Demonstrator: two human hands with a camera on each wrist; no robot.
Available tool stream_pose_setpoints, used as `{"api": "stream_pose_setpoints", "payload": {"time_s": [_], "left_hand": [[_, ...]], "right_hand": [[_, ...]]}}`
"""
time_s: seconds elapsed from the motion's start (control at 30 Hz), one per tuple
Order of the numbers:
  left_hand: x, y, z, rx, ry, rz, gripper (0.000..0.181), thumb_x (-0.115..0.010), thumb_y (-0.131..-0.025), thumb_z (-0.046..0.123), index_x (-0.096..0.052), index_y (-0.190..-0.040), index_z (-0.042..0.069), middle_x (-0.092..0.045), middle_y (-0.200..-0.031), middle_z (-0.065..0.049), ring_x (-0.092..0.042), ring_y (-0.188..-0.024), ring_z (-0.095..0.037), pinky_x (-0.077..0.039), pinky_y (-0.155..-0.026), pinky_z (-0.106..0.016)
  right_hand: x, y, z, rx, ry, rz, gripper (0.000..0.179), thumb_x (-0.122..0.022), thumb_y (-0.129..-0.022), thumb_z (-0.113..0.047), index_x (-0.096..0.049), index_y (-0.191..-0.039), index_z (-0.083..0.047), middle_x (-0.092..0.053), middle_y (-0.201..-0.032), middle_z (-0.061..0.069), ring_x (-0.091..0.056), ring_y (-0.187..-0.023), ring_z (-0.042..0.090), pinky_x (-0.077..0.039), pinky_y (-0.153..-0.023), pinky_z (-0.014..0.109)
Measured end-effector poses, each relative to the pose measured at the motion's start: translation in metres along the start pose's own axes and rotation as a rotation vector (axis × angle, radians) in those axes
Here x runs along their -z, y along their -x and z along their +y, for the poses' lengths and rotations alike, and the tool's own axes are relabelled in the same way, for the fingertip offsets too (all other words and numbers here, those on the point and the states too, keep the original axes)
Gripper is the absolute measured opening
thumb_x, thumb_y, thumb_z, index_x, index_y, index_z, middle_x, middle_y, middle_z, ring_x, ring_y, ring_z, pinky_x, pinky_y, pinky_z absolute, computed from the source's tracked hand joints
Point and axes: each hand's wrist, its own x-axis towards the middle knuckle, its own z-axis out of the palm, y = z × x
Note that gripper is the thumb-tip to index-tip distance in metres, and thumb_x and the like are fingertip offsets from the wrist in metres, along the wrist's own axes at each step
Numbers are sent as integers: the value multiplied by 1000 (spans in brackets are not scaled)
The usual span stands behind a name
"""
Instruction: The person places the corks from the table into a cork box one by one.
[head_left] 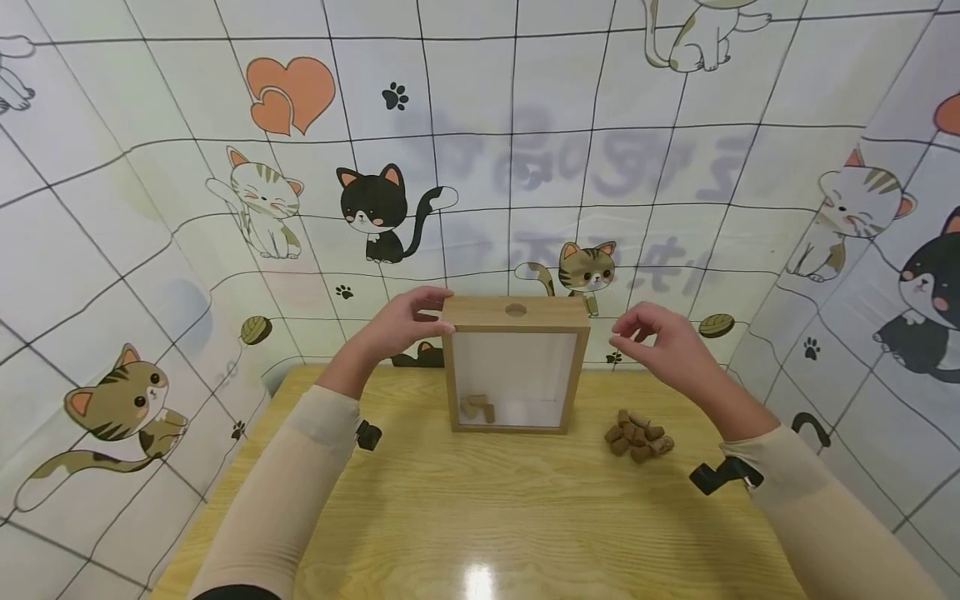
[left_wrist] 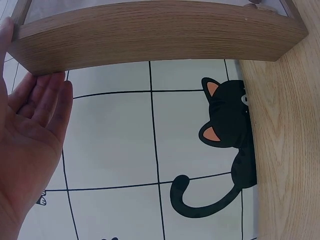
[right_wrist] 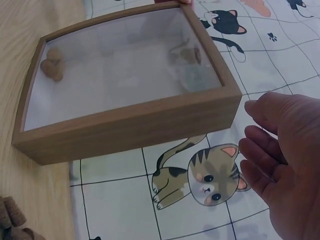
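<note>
An upright wooden shadow box (head_left: 480, 310) with a clear front and a round hole in its top stands near the table's back edge. A few corks (head_left: 477, 407) lie inside, at its lower left. My left hand (head_left: 405, 323) grips the box's upper left corner, thumb at the front and fingers behind the side. To the right of the box my right hand (head_left: 663, 343) hovers at about the height of its top, apart from it. Its fingers are loosely curled, and the right wrist view shows nothing between them. Below that hand, a pile of corks (head_left: 639, 437) lies on the table.
The light wooden table (head_left: 450, 517) runs back to a wall covering (head_left: 480, 167) printed with cats and grid lines. The same covering rises on the left and right sides. Dark straps (head_left: 726, 475) hang at the wrists.
</note>
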Motion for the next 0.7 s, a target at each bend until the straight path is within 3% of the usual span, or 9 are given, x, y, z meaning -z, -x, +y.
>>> {"api": "stream_pose_setpoints", "payload": {"time_s": [0.47,0.7], "left_hand": [[0,-1,0,-1,1,6,70,-88,-99,33,-57,-160,19,-56,-158,-10,-55,-148,-32,-55,-111,-56],[-1,1,4,10,4,10,69,-87,-100,33,-57,-160,20,-56,-159,-8,-53,-150,-31,-54,-113,-56]], "right_hand": [[3,58,45,-105,2,-104,11,-78,-106,-15,-74,-116,-13,-73,-112,4,-67,-99,18,-56,-78,30],[-7,81,79,-24,63,-113,19,-83,-101,-9,-75,-116,-17,-75,-113,-1,-69,-99,21,-58,-80,31]]}}
